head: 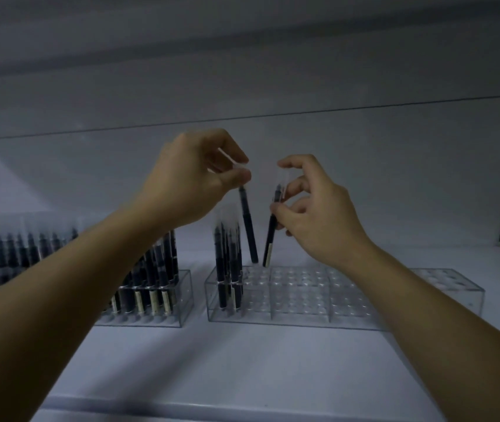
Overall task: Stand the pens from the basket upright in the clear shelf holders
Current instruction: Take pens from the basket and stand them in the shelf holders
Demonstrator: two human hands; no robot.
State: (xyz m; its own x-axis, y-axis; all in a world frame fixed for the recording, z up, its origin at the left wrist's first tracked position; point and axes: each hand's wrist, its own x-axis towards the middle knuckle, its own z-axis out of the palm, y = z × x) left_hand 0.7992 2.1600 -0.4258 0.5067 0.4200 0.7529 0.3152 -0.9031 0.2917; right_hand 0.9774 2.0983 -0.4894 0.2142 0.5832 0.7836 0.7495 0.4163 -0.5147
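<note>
- While each of the two hands pinches one pen over the middle clear holder (pixel 297 300), the lower ends of the pens hang almost touching above neighbouring holes. They could knock together, and one might miss its hole and fall on the shelf (pixel 242 376).
- The left hand (pixel 197 175) pinches the left pen (pixel 248 226) only by its clear cap, so the cap may slip off or the tilted pen may swing.
- The right hand (pixel 318 214) pinches the right pen (pixel 271 236) at mid-barrel, also tilted. Pushed down at that slant, it could catch on a hole rim and drag the holder.
- The standing pens (pixel 227 269) at the holder's left end are just beside the left pen and could get nudged askew.
- The left forearm crosses the full holder (pixel 151 296) and may brush it.
- The basket is out of view.
</note>
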